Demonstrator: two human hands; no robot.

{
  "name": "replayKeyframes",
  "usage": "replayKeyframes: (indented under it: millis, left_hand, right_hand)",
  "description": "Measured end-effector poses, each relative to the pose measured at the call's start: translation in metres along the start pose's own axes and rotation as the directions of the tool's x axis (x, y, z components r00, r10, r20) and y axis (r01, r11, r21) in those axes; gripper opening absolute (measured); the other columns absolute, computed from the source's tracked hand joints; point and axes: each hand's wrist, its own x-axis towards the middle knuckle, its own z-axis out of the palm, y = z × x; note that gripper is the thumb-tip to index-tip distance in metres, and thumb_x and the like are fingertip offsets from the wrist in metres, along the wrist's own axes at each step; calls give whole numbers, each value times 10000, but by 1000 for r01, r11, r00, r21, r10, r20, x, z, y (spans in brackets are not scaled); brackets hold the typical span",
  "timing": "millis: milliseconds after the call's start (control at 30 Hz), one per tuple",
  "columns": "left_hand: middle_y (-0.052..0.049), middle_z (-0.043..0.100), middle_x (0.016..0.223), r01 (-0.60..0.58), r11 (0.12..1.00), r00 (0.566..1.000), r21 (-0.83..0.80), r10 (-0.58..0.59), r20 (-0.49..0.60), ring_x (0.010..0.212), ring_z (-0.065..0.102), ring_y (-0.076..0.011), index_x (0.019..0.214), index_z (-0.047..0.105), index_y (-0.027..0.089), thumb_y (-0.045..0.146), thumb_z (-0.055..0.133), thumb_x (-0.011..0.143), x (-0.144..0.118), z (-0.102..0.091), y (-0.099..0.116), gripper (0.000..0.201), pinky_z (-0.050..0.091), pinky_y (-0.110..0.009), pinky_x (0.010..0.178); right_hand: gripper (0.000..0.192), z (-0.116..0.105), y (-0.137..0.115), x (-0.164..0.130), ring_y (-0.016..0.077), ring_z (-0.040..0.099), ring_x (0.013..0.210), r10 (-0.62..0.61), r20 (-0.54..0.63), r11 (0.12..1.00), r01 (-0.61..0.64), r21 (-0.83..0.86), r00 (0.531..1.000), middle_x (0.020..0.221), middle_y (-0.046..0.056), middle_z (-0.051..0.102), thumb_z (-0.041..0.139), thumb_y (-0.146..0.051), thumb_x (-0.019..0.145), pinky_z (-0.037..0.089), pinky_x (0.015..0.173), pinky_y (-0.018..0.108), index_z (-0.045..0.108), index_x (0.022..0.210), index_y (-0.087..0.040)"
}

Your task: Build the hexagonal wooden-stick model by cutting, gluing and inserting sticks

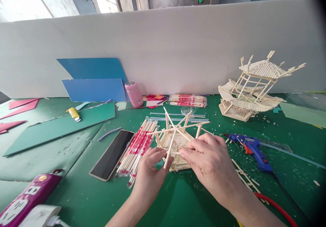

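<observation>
In the head view, taking the frame (175, 128) as the clock's centre, you are working on it in front of you on the counter (168, 206). Your right hand (210, 159) is reaching in from 4 o'clock, its thumb and fingertips pinching a short stick (175, 153) at the near side. Your left hand (152, 171) is sitting at 7 o'clock, narrow around the near end of a long stick; I cannot tell whether it is gripping it.

As for progress, the base (165, 139) is looking finished, its floor filled with nested sticks. Uprights (198, 131) are standing at several corners, and long sticks are crossing in a star over them. The short stick is seeming not yet fixed, and the frame is carrying no roof, unlike the model (267, 69) standing at 2 o'clock. The glue gun (251, 147) is lying at 3 o'clock, and unused sticks (137, 145) are waiting at 9 o'clock.
</observation>
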Motion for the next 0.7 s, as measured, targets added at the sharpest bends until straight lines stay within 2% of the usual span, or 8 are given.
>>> replayKeyframes:
  millis: [233, 700]
  left_hand:
    - [-37, 641, 739, -12, 1000, 1000, 0, 12, -7, 689, 569, -181, 714, 642, 193, 290, 534, 799, -1, 0, -1, 168, 455, -273, 619]
    - [-42, 633, 746, 3, 1000, 1000, -5, -3, 20, 697, 551, -188, 729, 641, 177, 290, 524, 809, 0, -2, 0, 181, 440, -295, 634]
  right_hand:
    - [127, 1, 1, -1, 142, 459, 729, -15, -19, 1000, 14, -24, 1000, 676, -47, 612, 604, -144, 767, 256, 698, 309, 637, 785, -265]
    - [102, 2, 2, -1, 142, 462, 743, -13, -21, 1000, 13, -1, 1000, 678, -49, 612, 624, -140, 757, 253, 715, 321, 621, 760, -243]
